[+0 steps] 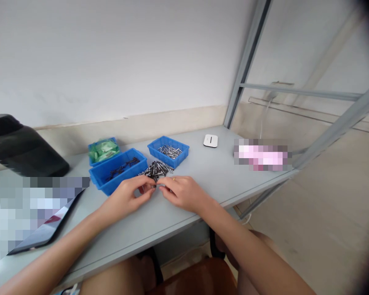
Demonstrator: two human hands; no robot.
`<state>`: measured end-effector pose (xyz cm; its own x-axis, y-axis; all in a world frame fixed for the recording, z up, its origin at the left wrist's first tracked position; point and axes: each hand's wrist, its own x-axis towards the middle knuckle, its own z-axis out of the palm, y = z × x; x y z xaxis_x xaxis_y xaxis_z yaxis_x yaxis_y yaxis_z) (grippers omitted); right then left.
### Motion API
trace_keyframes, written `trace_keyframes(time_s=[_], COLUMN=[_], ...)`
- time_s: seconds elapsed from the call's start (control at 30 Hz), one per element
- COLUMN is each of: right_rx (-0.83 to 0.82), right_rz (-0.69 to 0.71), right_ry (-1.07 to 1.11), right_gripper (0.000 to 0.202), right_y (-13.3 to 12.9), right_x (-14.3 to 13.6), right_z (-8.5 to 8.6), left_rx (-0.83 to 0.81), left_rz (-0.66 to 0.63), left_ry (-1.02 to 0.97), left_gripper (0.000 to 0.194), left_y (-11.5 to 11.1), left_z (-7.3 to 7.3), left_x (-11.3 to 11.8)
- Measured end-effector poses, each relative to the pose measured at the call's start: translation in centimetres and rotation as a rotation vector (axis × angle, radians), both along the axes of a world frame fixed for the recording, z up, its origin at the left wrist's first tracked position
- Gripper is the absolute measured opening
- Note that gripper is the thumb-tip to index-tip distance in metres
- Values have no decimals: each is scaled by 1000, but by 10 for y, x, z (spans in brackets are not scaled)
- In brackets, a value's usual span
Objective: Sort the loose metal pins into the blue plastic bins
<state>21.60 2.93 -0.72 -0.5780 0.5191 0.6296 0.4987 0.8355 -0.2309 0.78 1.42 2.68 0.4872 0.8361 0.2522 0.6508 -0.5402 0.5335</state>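
My left hand (135,194) and my right hand (181,192) meet fingertip to fingertip above the grey table, just in front of a pile of small dark and silver metal pieces (156,169). Each hand is closed in a pinch around something too small to make out. Behind the pile, a blue tray (182,159) holds silver pin-like pieces (170,151). To the left, a longer blue bin (112,186) contains dark screw-like pieces (123,169).
A third blue bin (94,162) with green plastic packaging (103,150) stands at the back left. Beside it are a large dark bottle (27,145) and a tablet-like device (61,223). A white box (210,140) lies back right, near a metal frame (246,61).
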Motion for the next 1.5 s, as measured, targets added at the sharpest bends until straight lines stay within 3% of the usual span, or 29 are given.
trace_keyframes(time_s=[0.4, 0.93, 1.5], right_rx=[21, 45, 60], right_rz=[52, 84, 70], right_ry=[-32, -35, -18], right_gripper=[20, 17, 19], right_y=[0, -1, -1], right_x=[0, 1, 2], right_z=[-1, 1, -2], left_rx=[-54, -367, -396], left_rz=[-38, -56, -20], left_ry=[15, -227, -225], left_gripper=[20, 24, 25], left_y=[-1, 2, 2], left_z=[5, 6, 6], left_x=[1, 1, 3])
